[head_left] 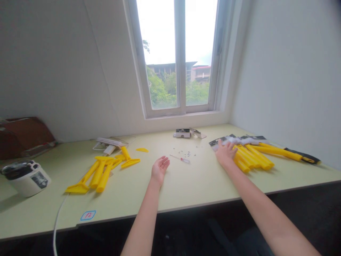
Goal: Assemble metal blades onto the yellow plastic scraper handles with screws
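Note:
My left hand [160, 170] rests palm up over the table, fingers loosely spread and holding nothing. Just right of it lies a small screwdriver [183, 160] with a clear and red handle, and several tiny screws [188, 154] are scattered behind it. My right hand [226, 153] reaches onto the left end of a pile of yellow scrapers [253, 156] with black-and-white packaging [215, 141] at their far ends. Its fingers touch the pile, but whether they grip a piece is unclear. Several yellow scraper handles [99, 174] lie left of my left hand, near a loose yellow piece [142, 150].
A white mug [28, 179] with a dark top stands at the far left, before a brown box [23, 137]. A white power strip [110, 143] and a cable [57, 217] lie on the left. Small boxes [182, 133] sit below the window.

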### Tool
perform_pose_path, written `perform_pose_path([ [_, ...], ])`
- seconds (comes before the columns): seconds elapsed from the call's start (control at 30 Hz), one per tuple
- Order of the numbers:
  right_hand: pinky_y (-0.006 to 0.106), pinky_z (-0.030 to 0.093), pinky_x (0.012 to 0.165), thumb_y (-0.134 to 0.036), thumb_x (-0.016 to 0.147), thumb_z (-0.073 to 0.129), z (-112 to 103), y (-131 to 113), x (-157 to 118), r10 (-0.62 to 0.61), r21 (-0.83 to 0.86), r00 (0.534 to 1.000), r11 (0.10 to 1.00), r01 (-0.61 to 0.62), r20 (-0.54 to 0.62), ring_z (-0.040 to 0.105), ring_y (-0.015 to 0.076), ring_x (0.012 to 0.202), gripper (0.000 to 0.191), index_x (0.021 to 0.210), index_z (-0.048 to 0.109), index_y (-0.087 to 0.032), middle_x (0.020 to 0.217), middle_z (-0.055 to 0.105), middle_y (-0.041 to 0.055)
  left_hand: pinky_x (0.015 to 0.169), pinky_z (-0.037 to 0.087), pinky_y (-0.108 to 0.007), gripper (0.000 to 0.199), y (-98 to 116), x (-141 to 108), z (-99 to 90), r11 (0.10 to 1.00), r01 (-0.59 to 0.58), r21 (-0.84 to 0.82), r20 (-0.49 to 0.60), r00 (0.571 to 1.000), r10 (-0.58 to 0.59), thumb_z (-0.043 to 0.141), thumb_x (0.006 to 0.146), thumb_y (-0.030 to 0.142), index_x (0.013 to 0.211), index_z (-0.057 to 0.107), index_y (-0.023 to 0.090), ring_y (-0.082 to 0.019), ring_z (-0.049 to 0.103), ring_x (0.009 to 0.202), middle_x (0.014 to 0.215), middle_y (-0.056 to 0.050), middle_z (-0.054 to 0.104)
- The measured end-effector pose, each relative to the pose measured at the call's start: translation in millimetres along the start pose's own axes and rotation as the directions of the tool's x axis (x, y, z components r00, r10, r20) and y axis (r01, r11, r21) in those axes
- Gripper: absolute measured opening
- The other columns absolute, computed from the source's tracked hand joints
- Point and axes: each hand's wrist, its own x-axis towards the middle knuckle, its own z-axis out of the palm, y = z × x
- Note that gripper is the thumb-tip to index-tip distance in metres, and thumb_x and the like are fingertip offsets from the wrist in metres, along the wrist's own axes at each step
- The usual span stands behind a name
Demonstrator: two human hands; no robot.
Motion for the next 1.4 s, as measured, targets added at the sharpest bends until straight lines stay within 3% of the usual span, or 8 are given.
perform_pose_path([
  [0.33,0.046,0.018,0.097,-0.015,0.074,0.043,-26,-64,-26,-0.343,0.179,0.937,0.920,0.348,-0.062,0.024,0.0330,0.124,0.032,0.099,0.064,-0.014,0.131,0.039,0.0164,0.075,0.051,-0.030,0.014,-2,3,0.9,0.980,-0.004,0.198,0.020,1.000,0.000,0.044,0.071,0.002,0.078,0.054,0.009,-0.016,0.064,0.067,0.070,-0.011,0.063],
  [0.57,0.034,0.030,0.096,-0.016,0.070,0.044,-10,-97,15,-0.362,0.618,0.914,0.765,0.181,0.182,0.046,0.0235,0.111,0.034,0.095,0.067,-0.018,0.110,0.060,0.0091,0.066,0.052,-0.029,0.011,11,34,-3.9,0.915,-0.056,0.399,-0.053,0.995,0.084,0.045,0.068,0.002,0.072,0.052,0.010,-0.015,0.063,0.057,0.061,-0.008,0.059],
  [0.8,0.026,0.041,0.085,-0.015,0.068,0.045,14,-119,49,-0.355,0.720,0.905,0.689,0.082,0.236,0.058,0.0184,0.096,0.033,0.092,0.068,-0.018,0.100,0.066,0.0039,0.058,0.052,-0.028,0.011,15,49,-10.1,0.804,-0.092,0.588,-0.004,0.993,0.117,0.042,0.070,0.008,0.075,0.051,0.012,-0.012,0.060,0.052,0.065,-0.005,0.059],
  [1.07,0.029,0.038,0.089,-0.014,0.069,0.042,32,-145,69,-0.334,0.753,0.920,0.654,0.070,0.205,0.055,0.0196,0.101,0.035,0.092,0.067,-0.017,0.104,0.064,0.0066,0.044,0.045,-0.026,0.019,8,57,-3.2,0.504,-0.152,0.850,0.085,0.984,0.154,0.038,0.074,0.015,0.082,0.055,0.014,-0.011,0.053,0.041,0.066,-0.004,0.059],
  [1.17,0.031,0.034,0.093,-0.015,0.069,0.041,39,-159,69,-0.311,0.731,0.941,0.673,0.116,0.137,0.053,0.0194,0.104,0.033,0.090,0.067,-0.018,0.104,0.064,0.0060,0.065,0.048,-0.031,0.023,21,57,-7.2,0.101,-0.309,0.946,0.253,0.895,0.366,0.039,0.075,0.015,0.082,0.061,0.017,-0.017,0.060,0.067,0.073,-0.007,0.063],
  [1.27,0.034,0.033,0.093,-0.017,0.069,0.044,44,-169,69,-0.269,0.696,0.955,0.709,0.109,0.124,0.051,0.0210,0.105,0.033,0.093,0.066,-0.020,0.102,0.064,0.0059,0.090,0.036,-0.039,0.027,46,56,-21.5,-0.257,-0.168,0.952,0.301,0.672,0.677,0.041,0.075,0.014,0.090,0.064,0.018,-0.024,0.049,0.105,0.102,-0.012,0.060],
  [1.33,0.037,0.032,0.093,-0.017,0.067,0.046,47,-171,70,-0.252,0.671,0.954,0.737,0.083,0.159,0.049,0.0238,0.107,0.034,0.095,0.066,-0.021,0.100,0.064,0.0068,0.096,0.026,-0.048,0.031,63,57,-36.3,-0.297,0.074,0.952,0.207,0.558,0.804,0.043,0.076,0.017,0.099,0.063,0.019,-0.030,0.035,0.119,0.123,-0.015,0.047],
  [1.4,0.039,0.031,0.092,-0.017,0.067,0.047,47,-171,72,-0.253,0.652,0.947,0.756,0.068,0.195,0.048,0.0260,0.108,0.034,0.094,0.066,-0.021,0.097,0.065,0.0077,0.095,0.021,-0.053,0.035,75,58,-51.4,-0.268,0.272,0.924,0.084,0.540,0.837,0.045,0.075,0.020,0.107,0.060,0.019,-0.034,0.031,0.121,0.127,-0.017,0.042],
])
